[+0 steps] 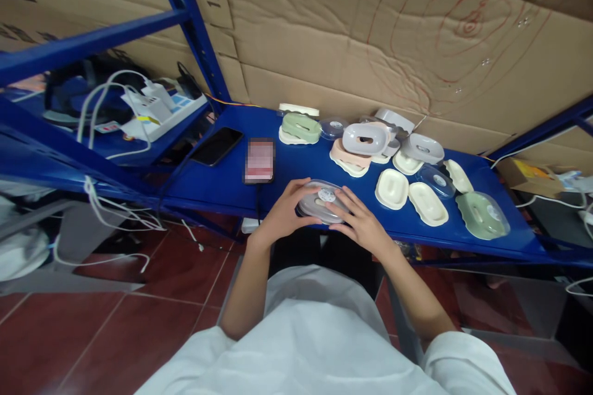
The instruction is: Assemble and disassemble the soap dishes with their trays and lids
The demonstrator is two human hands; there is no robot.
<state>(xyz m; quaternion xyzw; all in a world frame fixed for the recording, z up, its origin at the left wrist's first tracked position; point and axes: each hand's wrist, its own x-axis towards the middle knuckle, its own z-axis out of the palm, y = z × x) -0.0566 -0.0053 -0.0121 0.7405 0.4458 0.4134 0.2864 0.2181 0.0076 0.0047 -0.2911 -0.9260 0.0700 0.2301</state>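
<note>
At the front edge of the blue shelf, a grey oval soap box (311,202) with a clear lid and a round white sticker is between my two hands. My left hand (285,213) grips its left end, thumb at the near side and fingers at the far side. My right hand (361,221) holds the right end, its fingers lying across the lid. Just beyond are a stacked peach and grey soap box (354,151), a cream tray (391,189) and another cream tray (428,204). A green lidded soap box (484,216) stands at the right.
A black phone (217,146) and a pixelated device (259,161) lie on the blue shelf (208,188) at the left. Green and cream parts (300,128) are piled at the back against cardboard (324,43). A blue post (197,31) rises beside a power strip (167,117).
</note>
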